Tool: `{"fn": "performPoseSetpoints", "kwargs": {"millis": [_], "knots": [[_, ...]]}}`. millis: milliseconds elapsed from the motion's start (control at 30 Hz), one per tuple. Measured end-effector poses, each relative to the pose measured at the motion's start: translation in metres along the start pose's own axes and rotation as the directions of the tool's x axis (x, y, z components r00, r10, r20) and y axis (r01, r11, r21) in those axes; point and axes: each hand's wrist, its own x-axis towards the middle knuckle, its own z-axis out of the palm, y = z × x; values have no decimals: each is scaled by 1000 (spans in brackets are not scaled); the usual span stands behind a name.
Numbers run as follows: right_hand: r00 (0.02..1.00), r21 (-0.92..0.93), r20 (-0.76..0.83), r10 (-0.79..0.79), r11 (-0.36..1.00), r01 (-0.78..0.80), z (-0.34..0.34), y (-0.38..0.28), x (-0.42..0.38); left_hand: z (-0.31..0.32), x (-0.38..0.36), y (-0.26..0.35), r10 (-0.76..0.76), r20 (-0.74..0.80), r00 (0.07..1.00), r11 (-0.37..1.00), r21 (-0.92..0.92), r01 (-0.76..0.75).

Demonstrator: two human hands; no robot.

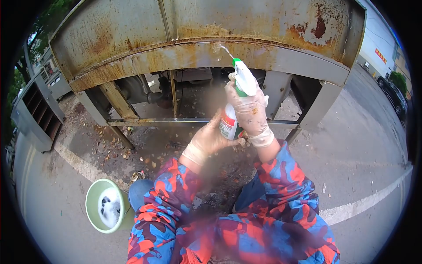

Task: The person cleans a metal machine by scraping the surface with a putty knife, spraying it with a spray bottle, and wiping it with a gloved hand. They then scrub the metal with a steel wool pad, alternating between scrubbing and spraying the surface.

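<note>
In the middle of the head view I hold a white and green spray bottle (pixel 229 121) with a red label, tilted toward the metal unit. My right hand (pixel 249 110), in a thin clear glove, is wrapped round its neck and trigger head. Lower down, my gloved left hand (pixel 209 138) is closed round the bottle's base. A streak of liquid (pixel 226 50) leaves the green nozzle toward the rusty metal panel (pixel 184 55). Brown rust and whitish wet marks cover the panel's lower ledge.
A pale green bucket (pixel 90 207) with white suds and a dark thing inside stands on the ground at left. Below the unit run a metal crossbar (pixel 167 122) and legs. A grey shelved cabinet (pixel 37 112) is at far left, a dark car (pixel 392 97) at far right.
</note>
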Motion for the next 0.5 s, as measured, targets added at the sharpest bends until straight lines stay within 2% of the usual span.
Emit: {"fn": "performPoseSetpoints", "kwargs": {"millis": [67, 100, 200, 233, 333, 433, 467, 500], "knots": [[1000, -23, -14, -16, 1000, 16, -6, 5, 2, -3, 8, 1, -23, -110, 994, 1000, -12, 22], [998, 24, -14, 60, 998, -60, -11, 3, -1, -3, 11, 1, -60, -83, 995, 998, 13, 62], [994, 262, -74, 79, 963, -57, -20, -1, -13, 6, 11, -12, -84, -44, 995, 996, -9, 84], [996, 140, -69, 57, 989, -46, -27, 4, -18, 6, 10, -17, -99, -29, 995, 994, 36, 100], [990, 55, -102, 94, 995, -89, -40, -12, -39, -3, 9, -31, -171, 1, 985, 984, 55, 171], [995, 122, -72, 73, 991, -64, -54, -6, -55, -9, 9, -44, -197, -32, 980, 978, 67, 199], [980, 249, -74, 182, 955, -159, -57, -10, -59, -9, 10, -49, -199, -36, 979, 978, 63, 201], [979, 245, -97, 179, 958, -150, -64, -4, -65, -9, 10, -55, -211, -31, 977, 974, 75, 213]]}}
